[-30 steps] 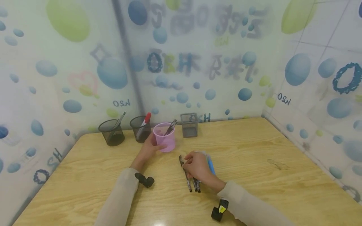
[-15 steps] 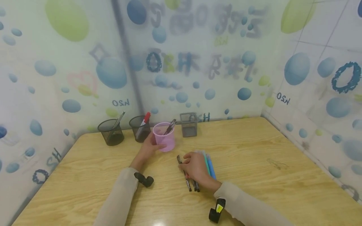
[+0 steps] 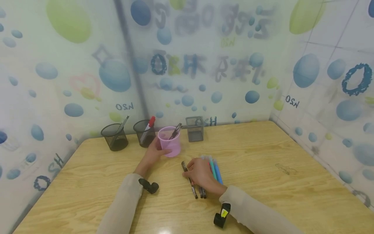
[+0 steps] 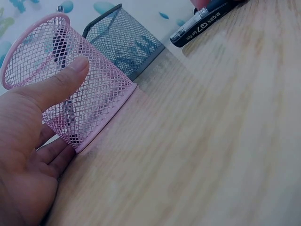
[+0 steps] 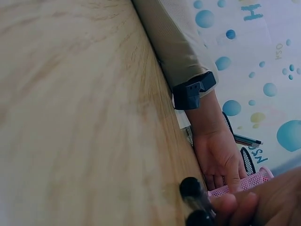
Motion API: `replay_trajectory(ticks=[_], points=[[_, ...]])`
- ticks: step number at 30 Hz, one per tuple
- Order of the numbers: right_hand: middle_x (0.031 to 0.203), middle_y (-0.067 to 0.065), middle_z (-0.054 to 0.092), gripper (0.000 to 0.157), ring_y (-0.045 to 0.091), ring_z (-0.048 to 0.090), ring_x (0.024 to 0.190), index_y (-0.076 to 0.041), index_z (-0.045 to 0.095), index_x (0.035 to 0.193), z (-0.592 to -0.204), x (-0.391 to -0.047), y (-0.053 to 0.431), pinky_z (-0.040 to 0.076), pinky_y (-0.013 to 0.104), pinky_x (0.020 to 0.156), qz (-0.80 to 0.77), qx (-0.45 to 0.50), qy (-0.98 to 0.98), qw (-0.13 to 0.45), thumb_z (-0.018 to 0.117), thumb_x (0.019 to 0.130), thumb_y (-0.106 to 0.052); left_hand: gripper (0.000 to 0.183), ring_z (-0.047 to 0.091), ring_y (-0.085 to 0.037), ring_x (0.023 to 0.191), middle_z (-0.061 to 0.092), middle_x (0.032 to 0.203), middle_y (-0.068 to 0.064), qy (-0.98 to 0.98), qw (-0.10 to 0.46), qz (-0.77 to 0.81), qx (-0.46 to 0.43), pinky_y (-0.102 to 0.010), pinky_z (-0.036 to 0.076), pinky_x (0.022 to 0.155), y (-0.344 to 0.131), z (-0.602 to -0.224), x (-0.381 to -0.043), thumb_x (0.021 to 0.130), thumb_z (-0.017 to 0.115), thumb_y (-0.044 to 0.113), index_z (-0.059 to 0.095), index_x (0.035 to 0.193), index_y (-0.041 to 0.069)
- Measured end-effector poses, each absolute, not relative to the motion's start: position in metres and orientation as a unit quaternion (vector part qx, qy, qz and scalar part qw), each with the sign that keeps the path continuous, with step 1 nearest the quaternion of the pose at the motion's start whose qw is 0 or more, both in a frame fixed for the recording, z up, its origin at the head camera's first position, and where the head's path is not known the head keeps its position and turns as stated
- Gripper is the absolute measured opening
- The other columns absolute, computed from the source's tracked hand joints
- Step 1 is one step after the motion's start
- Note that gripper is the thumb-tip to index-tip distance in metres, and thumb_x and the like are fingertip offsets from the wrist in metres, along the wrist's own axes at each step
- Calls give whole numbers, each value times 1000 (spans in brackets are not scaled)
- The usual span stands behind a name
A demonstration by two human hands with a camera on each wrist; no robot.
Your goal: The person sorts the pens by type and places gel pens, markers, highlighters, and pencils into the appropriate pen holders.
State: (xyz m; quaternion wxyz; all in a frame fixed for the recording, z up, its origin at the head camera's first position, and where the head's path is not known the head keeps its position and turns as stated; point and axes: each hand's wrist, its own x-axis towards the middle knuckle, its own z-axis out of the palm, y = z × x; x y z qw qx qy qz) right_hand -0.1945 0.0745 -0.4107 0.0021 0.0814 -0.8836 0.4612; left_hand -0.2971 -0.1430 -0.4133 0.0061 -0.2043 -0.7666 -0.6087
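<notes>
My left hand (image 3: 153,155) grips a pink mesh pen cup (image 3: 172,148) from its left side, thumb across the front and fingers behind. Dark pens (image 3: 176,130) lean inside that cup. Close in front of it, my right hand (image 3: 201,174) pinches a black gel pen (image 3: 184,165) between thumb and fingers, low over the table. "Gel Pen" lettering shows on its barrel (image 4: 207,22) in the left wrist view. Under the right hand poke the ends of more black pens (image 3: 203,194). Beside it lie a teal pen (image 3: 213,169) and a blue pen (image 3: 218,174), partly hidden by the hand.
Along the back stand two round black mesh cups, one with a grey pen (image 3: 122,125), the other with a red-capped marker (image 3: 149,125). A square grey mesh cup (image 3: 195,134) is right of the pink one. Patterned walls (image 3: 204,97) enclose the wooden table (image 3: 257,152).
My right hand has slid slightly left, and the gel pen's upper end has shifted left with it. More of the teal and blue pens shows. The left hand and pink cup stay put.
</notes>
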Motion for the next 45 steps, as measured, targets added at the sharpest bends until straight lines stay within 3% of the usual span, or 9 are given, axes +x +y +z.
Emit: replay_trajectory(ticks=[5, 14, 21, 26, 30, 33, 40, 45], points=[[52, 3, 60, 20, 8, 50, 33, 6, 67, 96, -411, -195, 72, 43, 22, 35, 473, 111, -874, 3, 73, 79, -3, 78, 43, -38, 126, 44, 139, -26, -760, 4, -616, -205, -47, 32, 107, -144, -415, -298, 79, 76, 1, 32, 143, -5], [53, 8, 62, 19, 6, 48, 34, 5, 68, 97, -407, -198, 69, 35, 17, 32, 517, 87, -851, -13, 68, 79, -1, 78, 42, -37, 127, 43, 140, -27, -769, 7, -606, -202, -47, 32, 107, -145, -415, -296, 80, 75, 1, 31, 144, -5], [54, 8, 62, 21, 13, 55, 38, 3, 68, 102, -397, -202, 73, 46, 24, 37, 556, 53, -830, -8, 69, 85, -9, 81, 41, -37, 128, 43, 141, -25, -760, 8, -617, -205, -48, 29, 108, -148, -433, -312, 78, 78, 4, 32, 145, -1], [69, 14, 68, 24, 20, 60, 44, 5, 68, 107, -387, -208, 79, 54, 34, 47, 592, 54, -804, 8, 67, 87, -9, 82, 43, -34, 128, 44, 141, -21, -763, 16, -614, -200, -47, 31, 108, -149, -439, -316, 77, 80, 9, 33, 145, 4], [87, 16, 70, 23, 29, 62, 51, 3, 68, 106, -375, -212, 84, 53, 36, 51, 621, 46, -782, 22, 68, 88, -12, 83, 44, -33, 127, 45, 141, -19, -765, 20, -612, -198, -46, 32, 107, -149, -439, -314, 77, 81, 13, 34, 144, 6], [88, 14, 70, 25, 34, 64, 57, 2, 67, 108, -368, -215, 86, 53, 37, 54, 640, 43, -766, 26, 68, 88, -13, 82, 44, -31, 127, 46, 141, -17, -769, 19, -609, -194, -45, 32, 107, -148, -439, -315, 76, 82, 16, 36, 144, 7], [90, 14, 69, 29, 17, 62, 54, 4, 64, 111, -351, -219, 86, 57, 38, 65, 668, 18, -743, 38, 68, 88, -14, 83, 43, -30, 128, 46, 140, -15, -773, 18, -604, -192, -45, 32, 107, -148, -440, -316, 76, 82, 17, 35, 144, 7], [89, 15, 69, 27, 15, 63, 57, 3, 64, 109, -342, -225, 83, 56, 30, 61, 676, 17, -732, 76, 67, 87, -11, 83, 42, -31, 129, 44, 142, -17, -770, 17, -606, -201, -45, 30, 108, -147, -437, -315, 77, 81, 15, 34, 145, 6]])
